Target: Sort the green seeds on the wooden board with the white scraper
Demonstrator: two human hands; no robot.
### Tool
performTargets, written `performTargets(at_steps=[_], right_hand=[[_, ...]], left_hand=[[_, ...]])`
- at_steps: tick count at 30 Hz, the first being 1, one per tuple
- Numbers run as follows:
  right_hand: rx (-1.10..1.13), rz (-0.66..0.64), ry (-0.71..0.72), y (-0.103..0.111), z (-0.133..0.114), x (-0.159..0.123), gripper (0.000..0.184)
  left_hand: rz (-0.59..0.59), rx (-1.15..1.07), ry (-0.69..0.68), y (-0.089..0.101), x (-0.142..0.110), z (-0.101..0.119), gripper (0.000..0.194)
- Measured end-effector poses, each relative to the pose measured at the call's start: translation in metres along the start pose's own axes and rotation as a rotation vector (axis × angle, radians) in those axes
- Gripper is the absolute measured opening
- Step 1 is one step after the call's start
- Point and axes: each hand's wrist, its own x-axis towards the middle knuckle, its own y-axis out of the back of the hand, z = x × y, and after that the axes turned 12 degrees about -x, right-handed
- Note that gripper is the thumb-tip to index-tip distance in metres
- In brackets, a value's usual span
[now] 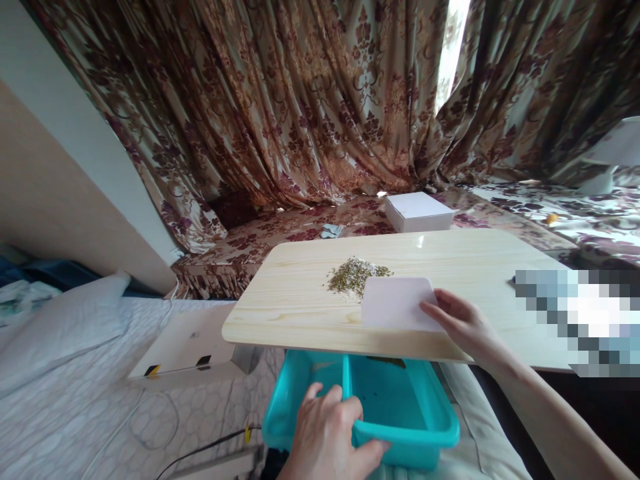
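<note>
While my right hand (467, 327) pinches a white plastic sheet (393, 305) beside the green-and-white grain pile (353, 275) inside the desk's (475, 263) near edge, my left hand (327, 430) grips the two-compartment turquoise bin (410, 433) below, where I see only a few dark bits (387, 361), most grain remaining unbinned.

2 hands (327, 427), 1 wht card (393, 303), 1 pile (351, 275), 1 bin (407, 435)

1. A head-worn camera looks forward and down from above the near side of a wooden tabletop (295, 280).
2. It faces across the tabletop toward patterned curtains (305, 100) beyond its far edge.
3. The lens sits near the tabletop, whose near edge crosses the lower frame.
</note>
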Motion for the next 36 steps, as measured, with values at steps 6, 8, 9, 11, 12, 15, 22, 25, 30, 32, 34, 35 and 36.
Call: performTargets(at_steps=[6,8,9,11,12,15,22,25,30,32,34,35,36], right_hand=[[-0.078,0.190,0.027,-0.005,0.002,0.018,0.019],[-0.112,0.192,0.031,-0.008,0.001,0.021,0.016],[-0.131,0.191,0.030,-0.010,0.001,0.021,0.015],[-0.173,0.189,0.029,-0.011,0.001,0.022,0.014],[-0.193,0.187,0.031,-0.012,0.001,0.022,0.014],[-0.214,0.170,0.043,-0.012,0.001,0.022,0.013],[-0.216,0.186,0.045,-0.015,0.003,0.028,0.012],[-0.206,0.167,0.054,-0.016,0.005,0.028,0.011],[-0.189,0.167,0.075,-0.016,0.005,0.027,0.012],[-0.187,0.170,0.074,-0.017,0.004,0.027,0.012],[-0.187,0.163,0.070,-0.019,0.001,0.027,0.013],[-0.183,0.155,0.069,-0.020,0.000,0.027,0.013],[-0.176,0.143,0.070,-0.021,-0.001,0.027,0.013]], left_hand=[[0.000,0.010,-0.003,0.000,0.000,0.000,0.017],[0.001,0.010,0.000,0.000,0.000,0.000,0.017],[0.002,0.009,0.000,0.000,0.000,0.000,0.017],[0.003,0.005,0.001,0.000,0.000,0.001,0.017],[0.003,0.003,0.003,0.000,0.000,0.001,0.017],[0.004,-0.005,0.006,0.001,-0.001,0.001,0.017],[0.009,-0.006,0.001,-0.001,0.000,0.000,0.017],[0.009,-0.007,0.003,-0.001,0.000,-0.001,0.017],[0.014,-0.007,0.008,-0.001,-0.001,0.000,0.018],[0.017,-0.001,0.002,-0.001,0.000,0.000,0.018],[0.018,0.002,-0.008,-0.002,0.000,-0.001,0.018],[0.022,0.002,-0.012,-0.002,0.000,-0.002,0.018],[0.027,0.002,-0.016,-0.003,0.000,-0.002,0.017]])
